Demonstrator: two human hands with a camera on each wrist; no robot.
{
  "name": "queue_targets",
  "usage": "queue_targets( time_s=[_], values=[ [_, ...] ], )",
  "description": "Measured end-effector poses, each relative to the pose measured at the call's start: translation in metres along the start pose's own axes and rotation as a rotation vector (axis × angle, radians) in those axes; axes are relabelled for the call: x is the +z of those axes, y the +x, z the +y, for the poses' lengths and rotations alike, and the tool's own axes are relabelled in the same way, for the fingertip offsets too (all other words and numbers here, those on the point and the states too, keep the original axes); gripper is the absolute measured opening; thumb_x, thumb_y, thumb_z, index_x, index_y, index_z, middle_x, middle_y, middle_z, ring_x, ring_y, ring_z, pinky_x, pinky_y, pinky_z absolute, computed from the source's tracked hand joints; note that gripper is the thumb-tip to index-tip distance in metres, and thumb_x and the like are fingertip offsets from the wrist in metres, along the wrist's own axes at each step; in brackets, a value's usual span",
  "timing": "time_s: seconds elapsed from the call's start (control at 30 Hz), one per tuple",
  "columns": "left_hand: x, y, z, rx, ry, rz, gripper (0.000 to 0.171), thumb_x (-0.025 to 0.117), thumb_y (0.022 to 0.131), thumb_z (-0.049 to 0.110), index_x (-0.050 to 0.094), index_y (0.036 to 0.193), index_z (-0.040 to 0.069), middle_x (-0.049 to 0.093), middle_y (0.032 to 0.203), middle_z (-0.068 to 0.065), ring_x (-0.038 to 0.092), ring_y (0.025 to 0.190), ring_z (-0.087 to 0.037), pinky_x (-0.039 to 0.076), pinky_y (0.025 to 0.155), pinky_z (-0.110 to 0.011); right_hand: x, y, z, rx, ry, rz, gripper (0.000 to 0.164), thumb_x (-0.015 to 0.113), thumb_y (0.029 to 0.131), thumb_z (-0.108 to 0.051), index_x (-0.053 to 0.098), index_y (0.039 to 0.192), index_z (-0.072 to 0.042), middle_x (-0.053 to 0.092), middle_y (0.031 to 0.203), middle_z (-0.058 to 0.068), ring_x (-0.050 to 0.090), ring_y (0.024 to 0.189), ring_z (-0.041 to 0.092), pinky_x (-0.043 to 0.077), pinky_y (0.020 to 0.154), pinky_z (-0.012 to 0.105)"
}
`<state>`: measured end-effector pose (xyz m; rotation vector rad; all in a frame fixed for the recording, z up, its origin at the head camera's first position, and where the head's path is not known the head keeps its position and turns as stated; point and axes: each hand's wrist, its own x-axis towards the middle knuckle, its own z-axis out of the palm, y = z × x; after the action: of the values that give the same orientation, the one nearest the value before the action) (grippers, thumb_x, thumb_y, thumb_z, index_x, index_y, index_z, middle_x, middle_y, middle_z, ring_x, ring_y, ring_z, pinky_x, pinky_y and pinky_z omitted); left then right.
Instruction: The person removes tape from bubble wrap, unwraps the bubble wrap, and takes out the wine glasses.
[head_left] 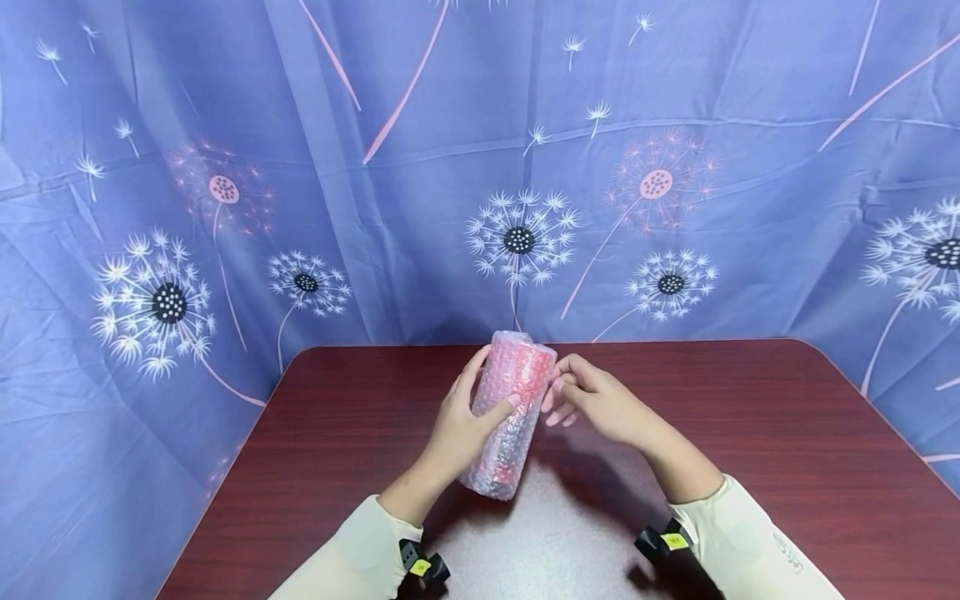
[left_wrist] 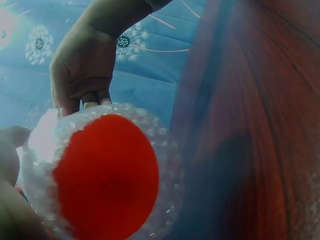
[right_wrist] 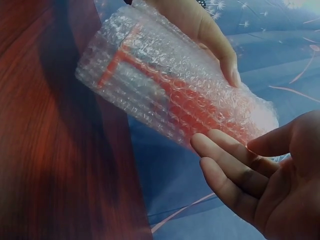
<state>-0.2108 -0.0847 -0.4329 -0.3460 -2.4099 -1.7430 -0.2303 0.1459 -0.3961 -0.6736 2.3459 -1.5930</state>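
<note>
A cylinder in bubble wrap (head_left: 517,387), showing red and silvery patches through the plastic, is held tilted over the table. My left hand (head_left: 468,421) grips it from the left, thumb across the near face and fingers behind. In the left wrist view its round red end (left_wrist: 110,175) faces the camera, ringed by bubbles. My right hand (head_left: 596,404) is at the upper right edge of the wrapped cylinder. Its thumb and forefinger pinch at the wrap, while the other fingers (right_wrist: 235,182) lie loosely extended beside it in the right wrist view.
Below the hands lies a dark red wood-grain table (head_left: 337,417) with rounded far corners. A blue curtain (head_left: 420,208) printed with dandelions hangs right behind it and along the left side.
</note>
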Motion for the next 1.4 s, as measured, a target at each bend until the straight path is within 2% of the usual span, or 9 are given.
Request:
queue_targets(
  time_s=[0.1,0.17,0.33,0.43,0.57,0.7,0.9,1.2,1.4],
  values=[
    [0.0007,-0.0001,-0.0009,-0.005,-0.021,0.009,0.079,0.077,0.088,0.04,0.033,0.153,0.047,0.05,0.147,-0.003,0.059,0.12,-0.025,0.055,0.093,-0.043,-0.0002,0.0001,0.0009,-0.005,0.013,0.002,0.016,0.041,0.108,-0.008,0.045,0.116,0.005,0.071,0.1,0.026,0.07,0.089,0.051,0.059,0.075,0.056],
    [0.001,-0.0003,-0.0014,-0.011,-0.028,0.018,0.078,0.077,0.088,0.04,0.034,0.152,0.049,0.049,0.147,-0.002,0.059,0.121,-0.025,0.055,0.092,-0.042,-0.0002,0.0002,0.0015,-0.007,0.013,0.011,0.016,0.043,0.107,-0.009,0.045,0.115,0.005,0.072,0.099,0.024,0.072,0.087,0.049,0.059,0.074,0.055],
    [0.0011,-0.0006,-0.0014,-0.006,-0.03,0.038,0.077,0.078,0.088,0.038,0.035,0.151,0.05,0.049,0.147,-0.002,0.059,0.12,-0.026,0.056,0.09,-0.041,-0.0001,0.001,0.0028,-0.029,-0.048,0.07,0.012,0.05,0.105,-0.01,0.051,0.111,0.001,0.066,0.075,0.018,0.069,0.064,0.029,0.06,0.064,0.044],
    [0.0011,-0.0002,-0.0009,0.004,-0.029,0.048,0.077,0.077,0.088,0.038,0.035,0.152,0.047,0.05,0.146,-0.002,0.058,0.121,-0.025,0.056,0.091,-0.042,0.0003,0.0017,0.0025,-0.041,-0.043,0.093,0.01,0.052,0.104,-0.009,0.053,0.109,0.0,0.061,0.068,0.015,0.064,0.057,0.022,0.059,0.06,0.042],
    [0.0013,-0.0004,-0.0008,0.006,-0.029,0.046,0.077,0.077,0.088,0.039,0.036,0.153,0.045,0.05,0.146,-0.002,0.058,0.121,-0.025,0.055,0.092,-0.042,0.0014,0.0023,0.0009,-0.021,0.034,0.075,0.018,0.049,0.105,-0.009,0.049,0.113,0.007,0.068,0.078,0.022,0.072,0.066,0.031,0.061,0.063,0.044],
    [0.0016,-0.0005,-0.0011,0.009,-0.027,0.041,0.077,0.077,0.088,0.039,0.035,0.153,0.045,0.049,0.147,-0.002,0.058,0.121,-0.025,0.055,0.092,-0.042,0.0024,0.0023,-0.0007,-0.006,0.06,0.063,0.022,0.048,0.105,-0.01,0.046,0.114,0.01,0.071,0.087,0.026,0.073,0.075,0.041,0.062,0.068,0.044],
    [0.0013,-0.0008,-0.0015,0.024,-0.018,0.045,0.078,0.076,0.088,0.04,0.035,0.155,0.041,0.049,0.147,-0.004,0.058,0.121,-0.027,0.056,0.091,-0.044,0.003,0.0035,-0.0005,-0.04,0.032,0.074,0.024,0.057,0.103,-0.016,0.049,0.108,0.006,0.07,0.081,0.023,0.073,0.072,0.036,0.062,0.067,0.044],
    [0.001,-0.0013,-0.0022,0.005,0.01,0.058,0.076,0.076,0.088,0.042,0.033,0.15,0.054,0.05,0.145,-0.004,0.057,0.121,-0.026,0.054,0.092,-0.045,0.0014,0.0018,-0.0021,-0.059,0.026,0.055,0.023,0.057,0.103,-0.016,0.051,0.104,0.006,0.069,0.075,0.02,0.073,0.067,0.029,0.061,0.065,0.042],
    [0.0012,-0.0007,-0.0024,0.005,0.006,0.058,0.076,0.076,0.088,0.042,0.035,0.152,0.049,0.051,0.143,-0.005,0.058,0.12,-0.026,0.054,0.091,-0.044,0.0012,0.0018,-0.003,-0.023,0.017,0.062,0.022,0.054,0.104,-0.014,0.051,0.106,0.008,0.07,0.077,0.019,0.073,0.07,0.034,0.062,0.066,0.041]
  ],
)
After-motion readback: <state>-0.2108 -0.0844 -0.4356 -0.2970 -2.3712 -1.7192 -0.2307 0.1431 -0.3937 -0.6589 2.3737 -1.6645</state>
